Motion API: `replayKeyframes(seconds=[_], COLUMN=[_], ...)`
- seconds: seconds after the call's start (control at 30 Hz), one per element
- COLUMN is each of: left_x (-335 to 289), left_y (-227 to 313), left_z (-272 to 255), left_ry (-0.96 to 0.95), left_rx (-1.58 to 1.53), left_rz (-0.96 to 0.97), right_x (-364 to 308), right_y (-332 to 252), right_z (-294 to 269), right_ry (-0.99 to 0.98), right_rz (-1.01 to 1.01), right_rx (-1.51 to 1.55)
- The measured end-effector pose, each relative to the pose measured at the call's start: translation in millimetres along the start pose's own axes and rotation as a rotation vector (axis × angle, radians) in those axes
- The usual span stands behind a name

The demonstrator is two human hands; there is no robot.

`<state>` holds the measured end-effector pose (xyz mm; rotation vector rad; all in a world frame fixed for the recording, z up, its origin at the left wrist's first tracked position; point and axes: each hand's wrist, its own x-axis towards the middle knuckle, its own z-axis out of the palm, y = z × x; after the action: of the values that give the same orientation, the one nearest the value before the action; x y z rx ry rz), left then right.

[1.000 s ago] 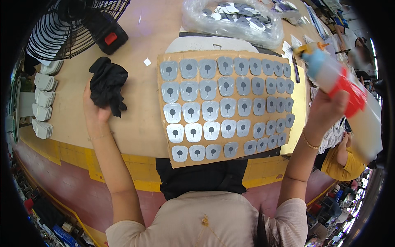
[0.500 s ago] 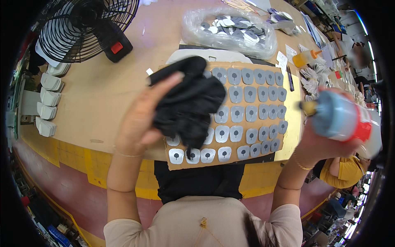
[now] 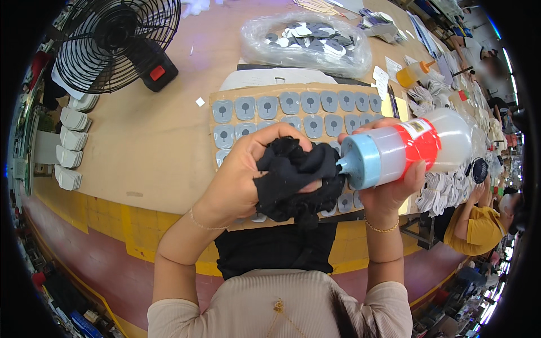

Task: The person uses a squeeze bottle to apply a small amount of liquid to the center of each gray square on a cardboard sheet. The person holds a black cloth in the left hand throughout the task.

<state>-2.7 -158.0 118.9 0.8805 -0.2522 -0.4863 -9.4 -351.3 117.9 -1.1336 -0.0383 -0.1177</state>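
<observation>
Head camera: above the brown cardboard sheet (image 3: pixel 256 93), the left hand (image 3: pixel 238 176) curls closed round a crumpled black cloth (image 3: pixel 282 194); the right hand (image 3: pixel 390 198) grips a red-banded translucent plastic bottle (image 3: pixel 394 156), tipped sideways, seemingly so its pale-blue nozzle (image 3: pixel 350 164) meets cloth.

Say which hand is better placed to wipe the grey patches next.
Likely the left: the left hand grips the cloth over the patches, while the right hand is occupied holding the bottle, nozzle at the cloth.

Left hand (image 3: pixel 239 176) and right hand (image 3: pixel 387 196) both curl their fingers (image 3: pixel 282 133).
</observation>
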Motion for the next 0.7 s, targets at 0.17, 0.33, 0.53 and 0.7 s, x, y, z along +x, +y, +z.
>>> replayKeyframes(seconds=[0.17, 0.33, 0.53, 0.7], left_x=[-1.3, -9.1, -25.0, -23.3], left_y=[0.0, -6.0, 27.7, 53.8], left_z=[3.0, -1.5, -78.9, -173.8], left_ry=[-0.079, 0.156, 0.510, 0.732], left_rx=[-0.144, -0.166, 0.033, 0.839], left_rz=[-0.090, 0.062, 0.520, 0.626], right_x=[-3.8, 1.7, 7.4, 13.0], right_y=[13.5, 9.6, -0.1, -7.4], right_z=[-4.8, 4.4, -36.5, -42.4], right_ry=[0.093, 0.023, 0.079, 0.032], right_rz=[0.203, 0.206, 0.004, -0.254], right_rx=[0.221, 0.303, -0.001, -0.548])
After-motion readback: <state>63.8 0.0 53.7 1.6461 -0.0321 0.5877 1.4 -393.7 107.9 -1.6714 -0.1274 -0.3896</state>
